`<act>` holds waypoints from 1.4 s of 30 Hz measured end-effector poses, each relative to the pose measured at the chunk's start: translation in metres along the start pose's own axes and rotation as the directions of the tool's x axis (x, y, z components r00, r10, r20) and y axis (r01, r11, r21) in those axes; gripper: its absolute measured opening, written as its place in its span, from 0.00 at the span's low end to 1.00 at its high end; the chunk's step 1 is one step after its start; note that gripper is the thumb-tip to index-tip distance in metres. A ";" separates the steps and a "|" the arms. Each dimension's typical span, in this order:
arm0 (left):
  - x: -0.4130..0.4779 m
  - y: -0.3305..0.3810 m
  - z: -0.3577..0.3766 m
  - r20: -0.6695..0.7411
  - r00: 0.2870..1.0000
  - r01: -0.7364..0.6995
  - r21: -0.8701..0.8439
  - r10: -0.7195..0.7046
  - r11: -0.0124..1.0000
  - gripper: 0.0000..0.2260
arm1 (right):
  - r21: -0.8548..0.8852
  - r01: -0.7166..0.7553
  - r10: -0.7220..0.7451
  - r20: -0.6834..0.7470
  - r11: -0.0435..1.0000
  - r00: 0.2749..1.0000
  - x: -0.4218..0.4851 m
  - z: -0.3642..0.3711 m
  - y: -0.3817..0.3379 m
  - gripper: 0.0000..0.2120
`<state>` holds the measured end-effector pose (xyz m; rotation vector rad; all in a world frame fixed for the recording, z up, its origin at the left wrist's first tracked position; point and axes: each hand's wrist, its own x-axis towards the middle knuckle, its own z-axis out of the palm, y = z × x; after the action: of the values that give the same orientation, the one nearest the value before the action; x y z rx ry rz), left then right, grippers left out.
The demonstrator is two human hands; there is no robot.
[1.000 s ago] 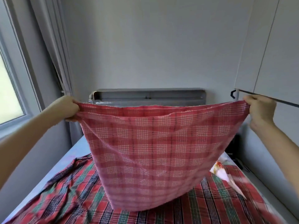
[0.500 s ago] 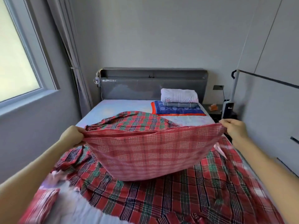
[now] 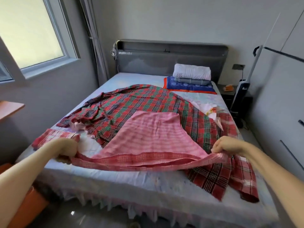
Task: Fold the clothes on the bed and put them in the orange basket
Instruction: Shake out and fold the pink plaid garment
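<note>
A pink-and-red checked cloth lies spread on the bed, its far part resting on a large red-green plaid cloth. My left hand grips the near left corner of the pink cloth and my right hand grips the near right corner, holding that edge just above the mattress. A small folded red checked piece sits by my left wrist. A corner of the orange basket shows on the floor at lower left, partly hidden by my left arm.
A stack of folded blue, grey and white linens sits by the grey headboard. A white floral cloth lies at the right of the bed. A nightstand and upright vacuum stand at right; a window at left.
Both hands have brought the pink checked cloth down from chest height and laid it flat on the bed, pulling its near edge toward me. The view has tilted downward.
</note>
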<state>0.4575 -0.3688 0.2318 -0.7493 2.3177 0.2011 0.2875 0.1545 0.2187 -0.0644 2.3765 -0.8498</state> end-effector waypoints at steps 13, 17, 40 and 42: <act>0.110 0.020 -0.018 0.013 0.993 0.067 -0.890 -0.121 0.452 0.13 | 0.209 -0.125 0.193 -0.347 0.970 0.918 0.086 0.005 -0.007 0.14; 0.180 0.059 -0.031 0.112 0.994 0.114 -0.984 -0.018 0.137 0.12 | 0.300 -0.113 0.246 -0.451 0.947 0.858 0.165 0.016 -0.009 0.13; 0.523 0.245 -0.089 -0.190 0.974 -0.013 -0.584 -0.121 0.812 0.06 | -0.036 -0.331 0.292 -0.387 0.943 0.874 0.510 0.029 -0.046 0.10; 0.533 0.267 -0.095 -0.244 0.969 -0.085 -0.496 -0.045 0.864 0.13 | -0.052 -0.339 0.298 -0.366 0.939 0.882 0.535 0.025 -0.049 0.11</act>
<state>-0.0675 -0.4267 -0.0610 -1.0548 2.5385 0.7904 -0.1414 -0.0254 -0.0507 0.4624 2.6638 -0.6018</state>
